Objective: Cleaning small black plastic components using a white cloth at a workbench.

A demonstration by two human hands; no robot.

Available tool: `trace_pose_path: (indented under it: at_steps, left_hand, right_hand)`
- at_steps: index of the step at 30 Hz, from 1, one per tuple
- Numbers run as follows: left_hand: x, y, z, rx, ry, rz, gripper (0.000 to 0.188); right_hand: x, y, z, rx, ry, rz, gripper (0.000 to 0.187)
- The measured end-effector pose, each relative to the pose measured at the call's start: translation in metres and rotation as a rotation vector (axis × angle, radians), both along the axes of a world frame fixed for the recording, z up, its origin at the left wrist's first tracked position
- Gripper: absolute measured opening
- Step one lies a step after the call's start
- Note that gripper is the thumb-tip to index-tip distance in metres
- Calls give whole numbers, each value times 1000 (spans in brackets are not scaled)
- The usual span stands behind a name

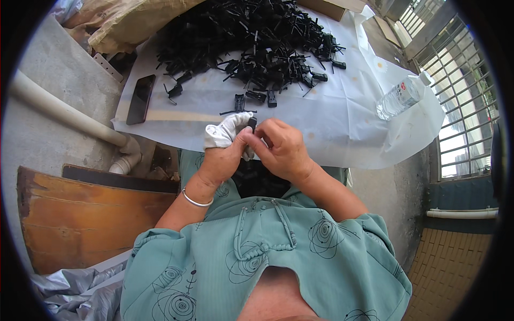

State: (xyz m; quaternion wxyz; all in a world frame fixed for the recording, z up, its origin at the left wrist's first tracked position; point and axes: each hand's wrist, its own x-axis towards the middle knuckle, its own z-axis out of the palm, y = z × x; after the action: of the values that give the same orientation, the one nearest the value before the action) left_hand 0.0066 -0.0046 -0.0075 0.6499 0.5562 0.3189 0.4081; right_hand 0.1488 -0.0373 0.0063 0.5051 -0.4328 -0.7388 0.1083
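Between my hands, just off the table's near edge, is a small black plastic part (251, 123). My left hand (224, 143), in a white glove that leaves the thumb bare, is closed around it. The bare fingers of my right hand (284, 148) are curled and pinched against the same part from the right. Their tips are partly hidden, so I cannot tell what they grip there. Just beyond the glove lies a similar black part (239, 101) with thin prongs. Farther back spreads a large heap of such black parts (241, 48).
A white plastic sheet (342, 134) covers the table. A dark phone (141, 100) lies at its left, and a clear water bottle (399, 98) lies tilted at its right. Brown paper (134, 27) bulges at the back left. Black pieces (259, 182) sit below my hands, over my lap.
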Motion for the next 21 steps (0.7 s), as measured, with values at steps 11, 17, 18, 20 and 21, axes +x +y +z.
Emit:
trace_pose_path:
  at_steps: [11,17,18,20,21]
  left_hand:
    - [-1,-5,5,200,214,72,28]
    - [-5,1,12,-93,-34,-33,29]
    - [-6,1,12,-92,-33,-33,29]
    - [-6,0,13,-69,-3,-52,28]
    - [-6,-2,12,-68,-3,-52,28]
  right_hand:
    - [18,3,-2,-450,74,99,22]
    - [16,-1,-1,-547,191,148,23]
    - [16,-1,-1,-583,281,160,24]
    - [14,0,-3,-597,278,155,25]
    - [13,1,-3,-611,274,150,26]
